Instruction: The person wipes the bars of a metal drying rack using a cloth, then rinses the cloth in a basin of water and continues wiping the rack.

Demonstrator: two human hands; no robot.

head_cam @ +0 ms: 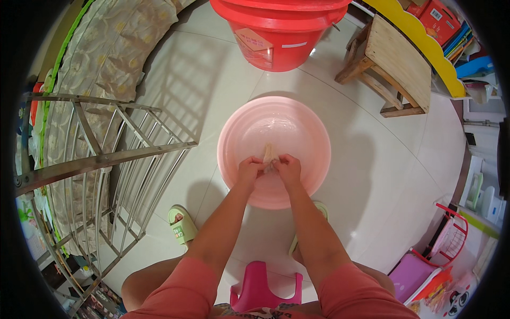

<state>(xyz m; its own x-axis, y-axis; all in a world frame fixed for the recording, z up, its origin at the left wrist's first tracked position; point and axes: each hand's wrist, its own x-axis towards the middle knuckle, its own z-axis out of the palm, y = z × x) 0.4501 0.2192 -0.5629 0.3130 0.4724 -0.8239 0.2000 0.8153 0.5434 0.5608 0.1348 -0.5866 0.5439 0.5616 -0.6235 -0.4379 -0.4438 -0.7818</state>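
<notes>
A round pink plastic basin [274, 115] holding clear water stands on the tiled floor before me. Over its lower middle, my left hand [251, 168] and my right hand [288, 167] pinch a small pale beige cloth [270, 152] between them, one on each side. The cloth's upper end points away from me and its lower part is bunched between my fingers. How deep the cloth sits relative to the water cannot be told.
A large red plastic bucket [279, 44] stands beyond the basin. A metal rack [107, 157] is at left, a wooden stool [398, 56] at upper right. A magenta plastic stool [257, 293] is beneath me, and a small red-framed chair [450, 239] stands at lower right.
</notes>
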